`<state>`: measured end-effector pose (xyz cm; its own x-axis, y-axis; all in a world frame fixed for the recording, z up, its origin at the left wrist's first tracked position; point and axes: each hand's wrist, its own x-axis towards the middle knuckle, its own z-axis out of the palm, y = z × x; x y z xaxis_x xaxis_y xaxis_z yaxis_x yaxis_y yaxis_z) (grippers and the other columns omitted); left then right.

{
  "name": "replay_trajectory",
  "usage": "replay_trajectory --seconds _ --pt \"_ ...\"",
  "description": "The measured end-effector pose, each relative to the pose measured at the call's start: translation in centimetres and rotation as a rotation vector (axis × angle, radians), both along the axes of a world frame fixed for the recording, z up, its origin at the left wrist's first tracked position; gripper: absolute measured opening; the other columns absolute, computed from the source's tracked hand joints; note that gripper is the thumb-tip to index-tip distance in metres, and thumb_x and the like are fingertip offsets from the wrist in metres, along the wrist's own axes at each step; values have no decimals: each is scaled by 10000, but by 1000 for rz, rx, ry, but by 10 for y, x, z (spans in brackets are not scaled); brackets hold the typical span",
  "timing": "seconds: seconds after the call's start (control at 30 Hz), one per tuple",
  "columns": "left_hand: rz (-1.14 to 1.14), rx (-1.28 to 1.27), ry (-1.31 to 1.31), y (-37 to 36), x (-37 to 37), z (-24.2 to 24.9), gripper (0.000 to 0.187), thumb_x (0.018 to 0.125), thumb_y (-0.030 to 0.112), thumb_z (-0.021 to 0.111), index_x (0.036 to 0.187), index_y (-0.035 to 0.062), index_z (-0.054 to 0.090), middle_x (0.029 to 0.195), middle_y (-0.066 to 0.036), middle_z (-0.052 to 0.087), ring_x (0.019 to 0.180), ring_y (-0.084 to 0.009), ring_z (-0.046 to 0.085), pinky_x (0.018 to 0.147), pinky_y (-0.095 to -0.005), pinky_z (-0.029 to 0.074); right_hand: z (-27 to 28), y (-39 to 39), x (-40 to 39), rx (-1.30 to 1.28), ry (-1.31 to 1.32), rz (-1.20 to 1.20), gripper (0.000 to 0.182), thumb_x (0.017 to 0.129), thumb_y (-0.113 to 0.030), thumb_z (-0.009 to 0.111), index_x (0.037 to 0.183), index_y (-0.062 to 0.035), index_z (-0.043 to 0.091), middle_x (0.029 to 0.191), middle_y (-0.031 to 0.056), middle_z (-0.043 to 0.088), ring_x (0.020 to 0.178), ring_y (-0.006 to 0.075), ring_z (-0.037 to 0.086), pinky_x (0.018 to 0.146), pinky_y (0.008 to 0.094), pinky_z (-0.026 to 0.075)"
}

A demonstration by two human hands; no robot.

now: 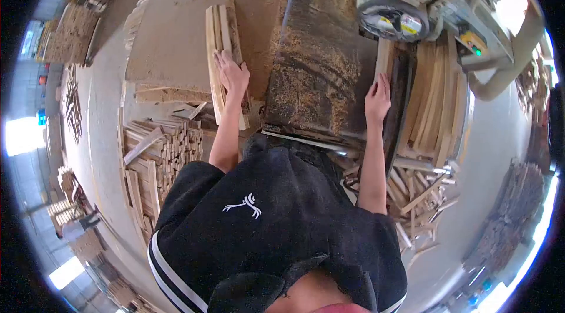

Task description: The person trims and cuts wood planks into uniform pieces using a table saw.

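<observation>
My left hand [232, 73] lies over a small bundle of long wooden strips [218, 33] on the brown board at the left, its fingers spread across them. At the right, my right hand [378, 98] is closed on the near end of a wooden strip [385, 60]. That strip lies along the right side of the dark, sawdust-covered machine table [318, 48]. Its far end passes out of sight beneath the machine head, by the black handwheel [394, 20].
Long boards [432, 95] are stacked right of the machine table. Offcuts lie in a heap [421, 195] below them. Another pile of short strips [168, 148] stands at the left. A person [75, 229] is at the far left edge.
</observation>
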<state>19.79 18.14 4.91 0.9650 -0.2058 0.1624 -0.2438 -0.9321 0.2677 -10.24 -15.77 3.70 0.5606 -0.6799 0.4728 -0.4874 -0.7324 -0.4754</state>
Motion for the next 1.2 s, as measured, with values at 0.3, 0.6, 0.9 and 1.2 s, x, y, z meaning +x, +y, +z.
replay_trajectory --seconds 0.3,0.6,0.9,1.2 --pt "-118 -482 129 -17 -26 0 795 887 135 813 1536 -22 380 1535 -285 486 1444 -428 461 1188 -462 395 -1 -48 49 -81 12 3 298 1001 -106 628 1291 -37 625 1352 168 645 1152 375 680 912 453 619" --pt "98 -650 19 -10 -21 -22 591 854 197 862 1327 -57 616 1169 -244 718 1113 -419 688 979 -463 534 46 97 65 449 -195 306 195 967 -185 731 1096 -44 770 1086 165 775 975 321 762 826 413 608" --pt "-39 -1935 1209 -75 -95 44 462 1135 293 424 1441 -30 550 1264 -173 687 1130 -290 678 978 -420 564 115 184 11 771 145 556 864 881 -408 826 1492 80 459 1288 344 639 1181 432 664 988 481 533" --pt "1 -1477 1402 -153 -187 24 440 1082 274 587 1466 65 535 1178 -77 682 1058 -193 660 922 -400 569 94 152 -78 565 228 22 646 807 -57 728 1433 -54 570 1337 231 619 1164 460 632 926 508 559"
